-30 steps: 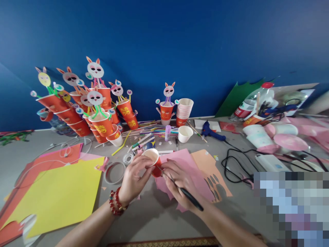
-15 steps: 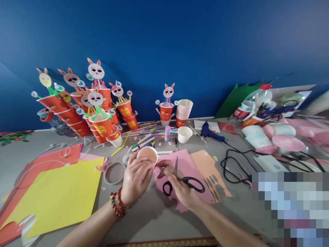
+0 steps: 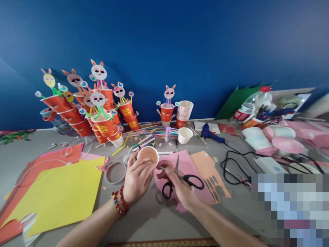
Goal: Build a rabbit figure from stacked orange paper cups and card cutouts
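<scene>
My left hand, with red bead bracelets at the wrist, is wrapped round a paper cup whose open mouth faces me. Close to the cup's right side, my right hand grips black-handled scissors. The scissors' blades are apart, one pointing up and the other reaching toward the cup's rim. Beneath the right hand lies pink paper with a cut edge. An orange sheet with cut-out gaps sits beside it.
Red cups with rabbit faces stand at the back left. A cup stack, a white cup and a blue glue gun are further back. Yellow paper and a tape roll lie left; black cable lies right.
The view has shifted slightly. Both hands keep nearly the same place, with the cup and the scissors still held close together.
</scene>
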Available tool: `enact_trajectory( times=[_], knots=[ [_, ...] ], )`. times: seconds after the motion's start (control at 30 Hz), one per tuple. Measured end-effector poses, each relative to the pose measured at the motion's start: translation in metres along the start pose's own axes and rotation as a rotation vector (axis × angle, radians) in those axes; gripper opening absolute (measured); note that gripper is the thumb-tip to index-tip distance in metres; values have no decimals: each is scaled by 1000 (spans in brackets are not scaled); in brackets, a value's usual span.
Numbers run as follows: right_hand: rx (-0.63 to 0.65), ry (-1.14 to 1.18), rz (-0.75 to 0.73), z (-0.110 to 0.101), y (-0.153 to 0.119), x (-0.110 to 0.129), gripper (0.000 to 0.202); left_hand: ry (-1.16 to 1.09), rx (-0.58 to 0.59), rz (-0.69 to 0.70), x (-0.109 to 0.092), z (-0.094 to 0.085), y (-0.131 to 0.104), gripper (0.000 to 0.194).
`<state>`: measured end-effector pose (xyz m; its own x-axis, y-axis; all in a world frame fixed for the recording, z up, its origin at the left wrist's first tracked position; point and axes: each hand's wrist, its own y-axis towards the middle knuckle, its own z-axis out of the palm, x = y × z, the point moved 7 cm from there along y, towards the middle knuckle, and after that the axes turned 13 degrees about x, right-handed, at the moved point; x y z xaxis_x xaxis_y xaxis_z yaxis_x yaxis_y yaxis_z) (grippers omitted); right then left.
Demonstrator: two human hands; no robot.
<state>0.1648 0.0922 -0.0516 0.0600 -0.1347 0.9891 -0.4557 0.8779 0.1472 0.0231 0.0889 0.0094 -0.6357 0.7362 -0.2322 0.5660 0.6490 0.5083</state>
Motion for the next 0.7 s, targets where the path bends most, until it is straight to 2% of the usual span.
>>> enact_trajectory(
  times=[0.1, 0.27, 0.37, 0.43, 0.5, 0.53, 0.57, 0.63, 0.7],
  knots=[
    [18, 7, 6, 1, 0, -1, 33, 14, -4, 6, 0, 1, 0, 25],
    [48, -294, -160, -8, 0, 23, 25, -157, 12, -94, 8, 3, 2, 15],
    [104, -431, -258, -5, -2, 34, 27, -212, -21, -100, 8, -3, 4, 16],
    [85, -437, -278, -7, -3, 35, 28, -170, -100, -83, 5, -15, 4, 36],
    [8, -395, -255, -12, -5, 33, 29, -130, -202, -88, 2, -30, 2, 61],
    [-34, -380, -236, -15, -5, 31, 30, -132, -252, -88, 0, -38, 0, 66],
    [-71, -369, -215, -18, -5, 28, 31, -162, -294, -91, -1, -45, -2, 62],
    [-125, -345, -186, -22, -5, 25, 30, -339, -316, -144, 2, -51, -5, 41],
    [-148, -321, -173, -24, -4, 24, 28, -637, -260, -271, 12, -44, -6, 29]
  ],
)
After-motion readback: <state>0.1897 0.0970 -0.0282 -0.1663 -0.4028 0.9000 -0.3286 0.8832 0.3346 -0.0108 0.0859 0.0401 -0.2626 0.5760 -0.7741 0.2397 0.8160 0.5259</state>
